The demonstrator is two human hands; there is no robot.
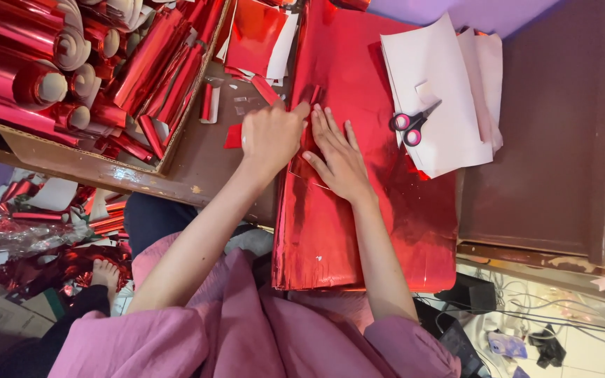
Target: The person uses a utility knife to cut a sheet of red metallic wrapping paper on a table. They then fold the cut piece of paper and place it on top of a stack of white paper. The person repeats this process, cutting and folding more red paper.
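Left hand (271, 136) curled, fingers pinching a narrow folded edge of shiny red foil sheet (365, 210), thumb tip at the fold. Right hand (337, 157) flat and open, palm down, fingers spread, pressing on same sheet just beside left hand; nothing gripped. Foil sheet spread over dark brown wooden table (547, 140), near edge hanging off toward lap. Pink-handled scissors (411, 124) resting on white paper sheets (442, 98), right of hands. Cardboard box of rolled red foil tubes (71, 77) at left.
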